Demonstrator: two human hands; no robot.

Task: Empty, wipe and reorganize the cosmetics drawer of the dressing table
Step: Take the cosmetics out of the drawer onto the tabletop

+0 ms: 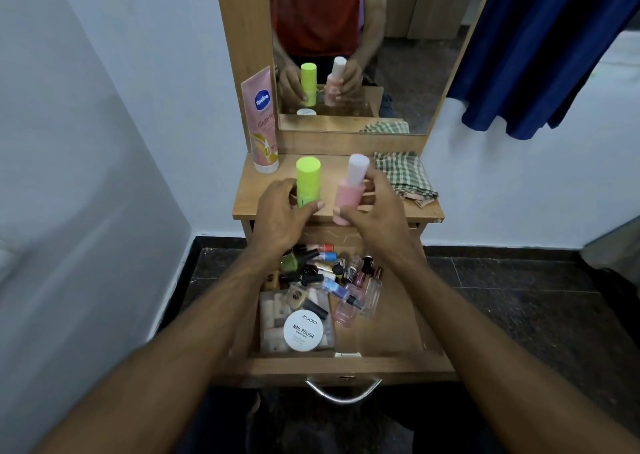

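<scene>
My left hand (pixel 280 211) grips a lime-green bottle (pixel 307 181), held upright over the front of the dressing table top (pixel 263 194). In my right hand (pixel 372 208) is a pink bottle with a pale cap (pixel 351 190), tilted slightly right, its base at the table's front edge. Below, the drawer (pixel 391 329) stands pulled open. It holds several nail polishes and small bottles (pixel 311 266), glass perfume bottles (pixel 360 298), a clear box (pixel 273 315) and a round white nail polish remover tub (pixel 303 330).
A pink Vaseline tube (pixel 263 121) leans upright at the table's back left. A green checked cloth (pixel 403 176) lies at the right of the top. The mirror (pixel 398 55) stands behind. A blue garment (pixel 540 48) hangs at right; a white wall is at left.
</scene>
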